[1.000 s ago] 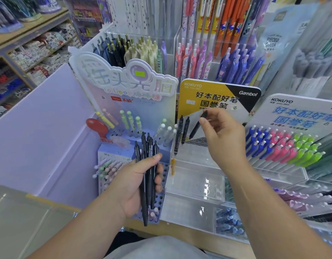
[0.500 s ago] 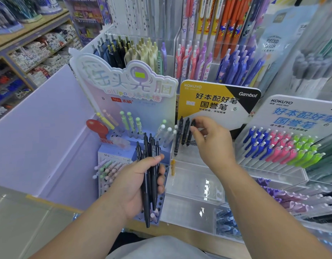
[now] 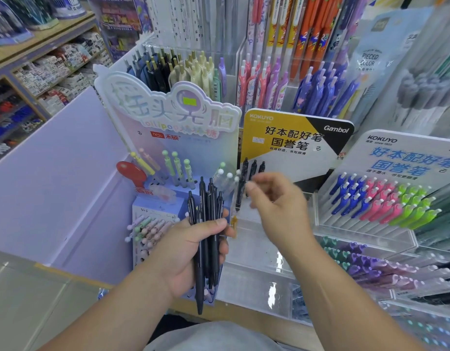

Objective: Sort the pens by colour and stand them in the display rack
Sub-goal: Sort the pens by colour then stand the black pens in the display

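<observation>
My left hand [image 3: 191, 252] grips a bundle of several black pens [image 3: 206, 224], held upright in front of the lilac stand. My right hand [image 3: 274, 201] hovers empty just right of the bundle, blurred, fingers loosely apart. Behind it three black pens [image 3: 253, 171] stand in the clear display rack [image 3: 269, 249] under the yellow and black Kokuyo sign [image 3: 294, 140]. Most of that rack's slots show no pens.
A lilac lollipop-pen stand [image 3: 168, 138] with pastel pens is at the left. At the right a white Kokuyo rack [image 3: 385, 198] holds blue, pink and green pens. Taller pen bins stand behind. A wooden counter edge [image 3: 256, 315] runs below.
My right hand carried a black pen down into the rack beside two others, let go of it, and has drawn back towards the bundle. The left hand has stayed put.
</observation>
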{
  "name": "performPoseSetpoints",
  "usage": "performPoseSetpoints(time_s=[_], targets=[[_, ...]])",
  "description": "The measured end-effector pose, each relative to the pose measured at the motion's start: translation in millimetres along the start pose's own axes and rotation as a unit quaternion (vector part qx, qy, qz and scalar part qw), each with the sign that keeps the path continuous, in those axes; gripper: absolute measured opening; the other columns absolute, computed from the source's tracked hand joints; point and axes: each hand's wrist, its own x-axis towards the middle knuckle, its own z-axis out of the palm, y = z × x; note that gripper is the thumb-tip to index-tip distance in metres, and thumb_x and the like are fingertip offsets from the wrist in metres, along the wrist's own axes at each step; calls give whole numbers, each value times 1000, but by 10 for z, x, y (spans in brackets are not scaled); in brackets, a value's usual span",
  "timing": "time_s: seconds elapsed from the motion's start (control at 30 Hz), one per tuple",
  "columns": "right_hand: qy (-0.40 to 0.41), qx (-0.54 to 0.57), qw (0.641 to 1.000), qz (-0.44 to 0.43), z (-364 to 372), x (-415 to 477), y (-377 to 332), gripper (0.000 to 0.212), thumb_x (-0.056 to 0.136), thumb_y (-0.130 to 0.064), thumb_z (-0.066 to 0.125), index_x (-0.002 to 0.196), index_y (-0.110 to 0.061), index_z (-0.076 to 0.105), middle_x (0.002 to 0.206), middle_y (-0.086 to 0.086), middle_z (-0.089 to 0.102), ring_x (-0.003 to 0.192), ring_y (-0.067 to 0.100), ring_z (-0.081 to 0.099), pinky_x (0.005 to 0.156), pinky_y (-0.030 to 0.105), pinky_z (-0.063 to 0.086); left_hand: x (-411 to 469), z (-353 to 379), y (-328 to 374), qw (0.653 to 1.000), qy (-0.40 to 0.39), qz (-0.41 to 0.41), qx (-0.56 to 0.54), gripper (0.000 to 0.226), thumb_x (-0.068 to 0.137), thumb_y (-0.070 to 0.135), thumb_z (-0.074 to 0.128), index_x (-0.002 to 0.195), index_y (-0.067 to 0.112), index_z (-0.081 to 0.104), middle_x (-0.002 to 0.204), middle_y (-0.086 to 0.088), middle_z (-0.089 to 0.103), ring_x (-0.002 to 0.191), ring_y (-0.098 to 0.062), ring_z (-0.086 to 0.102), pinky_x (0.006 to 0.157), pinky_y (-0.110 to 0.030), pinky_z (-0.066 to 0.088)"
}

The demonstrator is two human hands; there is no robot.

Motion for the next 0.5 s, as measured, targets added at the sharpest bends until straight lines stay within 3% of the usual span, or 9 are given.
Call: performPoseSetpoints(time_s=[0.07, 0.13, 0.27, 0.5], targets=[[-84, 30, 996, 26, 61, -104, -46, 2, 89, -22, 71, 90, -23, 70, 77, -1, 72, 69, 13, 66, 61, 24, 51, -14, 23, -1, 999, -6, 9, 30, 16, 74, 15, 69, 88, 8, 72, 73, -10, 65, 52, -18, 55, 50, -28, 46], [-119, 89, 987, 62, 80, -157, -83, 5, 89, -19, 70, 93, -15, 72, 71, -1, 71, 63, 7, 63, 56, 17, 47, -24, 40, 1, 998, -21, 12, 50, 9, 74, 16, 69, 79, 10, 74, 73, -11, 66, 51, -18, 55, 50, -28, 45], [-160, 147, 970, 107, 16, -154, -93, 8, 91, -17, 68, 92, -11, 72, 64, -1, 65, 61, 9, 58, 56, 23, 44, -34, 38, -4, 998, -48, 1, 45, 18, 76, 16, 69, 92, 9, 76, 77, -14, 65, 52, -20, 53, 48, -27, 42], [-184, 145, 967, 101, -54, -149, -66, 2, 87, -14, 73, 87, -12, 71, 71, 0, 68, 71, 15, 58, 64, 27, 45, -35, 59, -9, 998, -45, -2, 32, 15, 76, 16, 66, 83, 6, 75, 82, -19, 68, 55, -21, 59, 46, -28, 44]])
